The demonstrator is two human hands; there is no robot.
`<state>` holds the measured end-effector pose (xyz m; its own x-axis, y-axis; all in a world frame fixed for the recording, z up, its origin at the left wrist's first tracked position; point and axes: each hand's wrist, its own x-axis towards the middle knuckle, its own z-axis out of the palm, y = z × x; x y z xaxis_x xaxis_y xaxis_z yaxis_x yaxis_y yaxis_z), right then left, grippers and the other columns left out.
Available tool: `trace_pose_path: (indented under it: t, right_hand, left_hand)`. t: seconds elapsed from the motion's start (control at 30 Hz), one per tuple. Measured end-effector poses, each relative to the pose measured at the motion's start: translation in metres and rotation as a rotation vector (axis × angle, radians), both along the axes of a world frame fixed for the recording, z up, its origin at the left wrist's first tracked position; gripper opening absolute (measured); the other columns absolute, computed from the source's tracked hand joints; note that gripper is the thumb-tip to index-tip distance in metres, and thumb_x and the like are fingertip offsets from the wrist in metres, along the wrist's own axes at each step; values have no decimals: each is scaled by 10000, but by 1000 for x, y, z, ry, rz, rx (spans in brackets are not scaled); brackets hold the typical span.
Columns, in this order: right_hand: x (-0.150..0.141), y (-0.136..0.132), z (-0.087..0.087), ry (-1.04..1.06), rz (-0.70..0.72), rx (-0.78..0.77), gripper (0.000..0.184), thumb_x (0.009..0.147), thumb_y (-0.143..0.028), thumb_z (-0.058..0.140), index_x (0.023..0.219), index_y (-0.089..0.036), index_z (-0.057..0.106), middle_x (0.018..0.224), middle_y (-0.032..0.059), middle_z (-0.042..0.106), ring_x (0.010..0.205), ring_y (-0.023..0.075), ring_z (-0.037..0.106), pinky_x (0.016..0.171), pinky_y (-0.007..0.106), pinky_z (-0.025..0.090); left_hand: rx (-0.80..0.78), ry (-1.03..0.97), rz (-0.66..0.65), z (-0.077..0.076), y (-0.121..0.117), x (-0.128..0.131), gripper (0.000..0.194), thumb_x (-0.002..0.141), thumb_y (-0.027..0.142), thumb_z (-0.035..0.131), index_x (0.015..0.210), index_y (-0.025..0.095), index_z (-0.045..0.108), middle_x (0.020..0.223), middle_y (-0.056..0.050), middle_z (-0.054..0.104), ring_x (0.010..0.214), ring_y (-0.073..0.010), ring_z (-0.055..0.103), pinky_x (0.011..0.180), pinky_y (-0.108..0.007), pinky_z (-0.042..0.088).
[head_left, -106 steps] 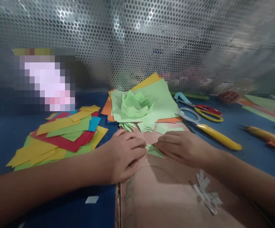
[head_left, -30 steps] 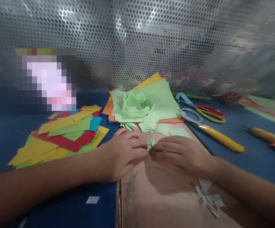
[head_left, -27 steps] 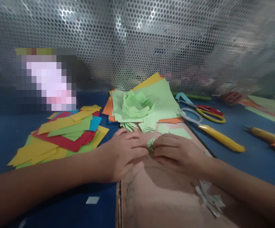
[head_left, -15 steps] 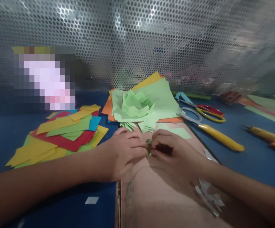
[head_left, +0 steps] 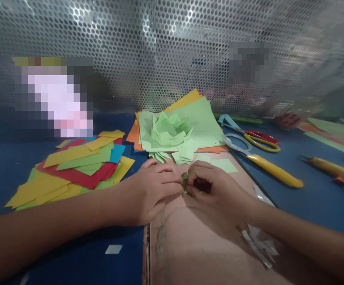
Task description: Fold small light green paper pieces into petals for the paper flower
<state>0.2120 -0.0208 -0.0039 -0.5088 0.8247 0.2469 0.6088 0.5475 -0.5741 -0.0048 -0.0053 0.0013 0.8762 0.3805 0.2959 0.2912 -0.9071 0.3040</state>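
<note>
Between my two hands a small piece of green paper (head_left: 185,183) shows, mostly hidden by fingers. My right hand (head_left: 210,186) pinches its right side with thumb and fingers. Fingers bent and close together, my left hand (head_left: 160,190) rests on the pinkish board (head_left: 186,245) and presses at the paper's left side. Just beyond the hands lie small folded green paper pieces (head_left: 185,153) and flat green rectangles (head_left: 224,165). Behind them a spiky ring of folded green paper (head_left: 172,130) stands on a stack of coloured sheets (head_left: 207,122).
Coloured paper strips (head_left: 79,162) are heaped at left on the blue surface (head_left: 71,257). On the right lie red-and-yellow scissors (head_left: 261,142), a yellow-handled tool with a grey ring (head_left: 276,170) and a yellow tool with a pointed tip (head_left: 332,168). White scraps (head_left: 261,245) lie near my right forearm. A perforated metal panel (head_left: 172,51) stands behind.
My right hand's fingers have curled slightly closer over the green paper, and less of it shows. My left hand stays nearly where it was. The whole view has shifted a little.
</note>
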Motion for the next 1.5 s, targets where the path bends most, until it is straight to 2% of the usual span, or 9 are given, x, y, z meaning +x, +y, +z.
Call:
trace_pose_path:
  t: [0.63,0.87,1.27,1.4,1.5]
  right_hand:
    - [-1,-1,1,-18,-17,-5,154,672,-29,524,671,-182,504,714,-4,526,682,124,494,593,223,374]
    - [-2,-1,1,-22,-30,-33,142,703,-45,524,667,-181,504,708,-4,539,680,124,493,603,228,374]
    - [-1,0,0,8,-5,-32,176,667,-12,520,645,-184,489,691,-18,540,672,117,492,591,217,364]
    - [0,0,-2,16,-31,-51,180,683,-16,525,726,-191,514,687,-29,532,619,105,477,549,204,366]
    - [6,3,2,11,56,-13,163,730,-31,535,754,-190,558,744,-6,562,692,115,523,607,214,408]
  left_hand:
    - [43,16,-37,0,0,1,311,849,182,400,1125,195,545,1156,-50,609,1101,-236,450,937,-407,200]
    - [81,-15,-49,0,1,1,286,869,192,355,1045,196,581,1117,-63,624,1086,-245,461,934,-424,197]
    - [125,63,-43,5,-2,2,284,860,161,384,1068,183,576,1113,-69,618,1077,-241,461,919,-426,216]
    - [122,62,-40,4,-2,3,298,866,167,371,1091,183,565,1112,-68,617,1088,-247,452,912,-427,212]
    - [111,68,-44,4,-2,2,291,860,168,383,1090,194,560,1128,-64,611,1100,-245,442,921,-424,210]
